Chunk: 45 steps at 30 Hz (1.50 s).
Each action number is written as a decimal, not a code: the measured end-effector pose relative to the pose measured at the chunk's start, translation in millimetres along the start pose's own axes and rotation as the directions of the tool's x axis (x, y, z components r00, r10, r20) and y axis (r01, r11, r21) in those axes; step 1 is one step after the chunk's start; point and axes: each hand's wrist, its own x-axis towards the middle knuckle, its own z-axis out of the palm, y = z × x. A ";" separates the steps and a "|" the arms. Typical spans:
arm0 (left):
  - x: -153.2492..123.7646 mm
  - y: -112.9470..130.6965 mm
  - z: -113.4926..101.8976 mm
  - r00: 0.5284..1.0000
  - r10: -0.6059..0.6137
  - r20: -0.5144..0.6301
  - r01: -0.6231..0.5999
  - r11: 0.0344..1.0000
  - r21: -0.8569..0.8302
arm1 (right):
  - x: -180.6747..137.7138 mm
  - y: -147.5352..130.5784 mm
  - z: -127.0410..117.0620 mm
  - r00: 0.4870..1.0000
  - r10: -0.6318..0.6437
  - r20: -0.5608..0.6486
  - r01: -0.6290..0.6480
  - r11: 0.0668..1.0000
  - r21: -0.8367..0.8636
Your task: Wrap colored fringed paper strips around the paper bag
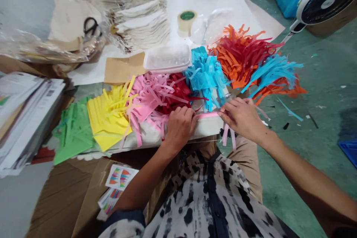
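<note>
A narrow pink strip of tissue paper (208, 115) stretches along the table's front edge between my hands. My left hand (180, 124) is closed with its fingers curled over the strip's left end. The right end is pinched in my right hand (242, 118), with pale pink fringe tails hanging below it. Just beyond the strip lies blue fringed tissue paper (206, 72). Dark red fringed paper (177, 95) and pink fringed paper (149, 93) spread beside my left hand. Farther left are yellow fringed paper (110, 109) and green fringed paper (75, 128).
Orange fringed paper (232, 68) hangs over the right edge. Behind sit a clear plastic tub (167, 57), a tape roll (186, 23), black-handled scissors (90, 26) and stacked paper bundles (142, 22). A fan (327, 3) stands at right; envelopes (30, 119) are stacked at left.
</note>
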 end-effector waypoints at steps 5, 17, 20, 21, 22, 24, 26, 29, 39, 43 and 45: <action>3.7 -0.3 -5.1 0.997 -0.061 0.051 0.061 0.998 -0.002 | 9.2 -6.0 -3.1 0.993 0.072 0.096 -0.068 0.997 -0.039; 8.3 4.8 -5.8 1.000 0.016 0.008 -0.016 0.999 0.032 | 8.3 -25.6 -3.0 0.999 -0.028 -0.041 0.019 0.978 -0.206; 6.1 6.3 -1.9 0.969 0.242 -0.055 -0.243 0.970 -0.015 | 3.6 -24.8 0.0 0.980 -0.195 -0.051 0.186 0.973 -0.139; 4.4 4.3 -1.3 0.956 0.287 -0.064 -0.288 0.957 -0.018 | 1.3 -22.6 0.4 0.975 -0.214 -0.055 0.207 0.971 -0.118; 2.2 0.4 -1.4 0.951 0.302 -0.069 -0.303 0.953 -0.015 | -1.4 -19.2 0.3 0.974 -0.220 -0.062 0.213 0.972 -0.099; -3.4 -13.4 -5.0 0.957 0.280 -0.077 -0.282 0.959 -0.019 | -8.3 -9.2 -1.2 0.972 -0.219 -0.082 0.214 0.974 -0.073; -9.3 -32.2 -12.6 0.962 0.261 -0.073 -0.265 0.963 -0.041 | -15.7 2.7 -3.9 0.968 -0.219 -0.123 0.213 0.975 -0.057; -14.4 -52.0 -26.6 0.975 0.203 -0.089 -0.207 0.977 -0.041 | -22.4 15.6 -8.1 0.956 -0.223 -0.188 0.217 0.975 -0.052; 16.9 14.1 1.3 0.944 0.329 -0.026 -0.329 0.930 -0.161 | -3.4 -1.9 -20.3 0.989 -0.137 -0.061 0.132 0.988 -0.087; 22.3 11.4 10.8 0.959 0.283 -0.022 -0.283 0.946 -0.158 | 1.3 -5.4 -12.2 0.980 -0.187 -0.065 0.183 0.981 -0.064; 22.6 8.2 10.7 0.957 0.288 -0.014 -0.287 0.945 -0.155 | 4.0 -4.7 -6.0 0.979 -0.193 -0.065 0.190 0.981 -0.044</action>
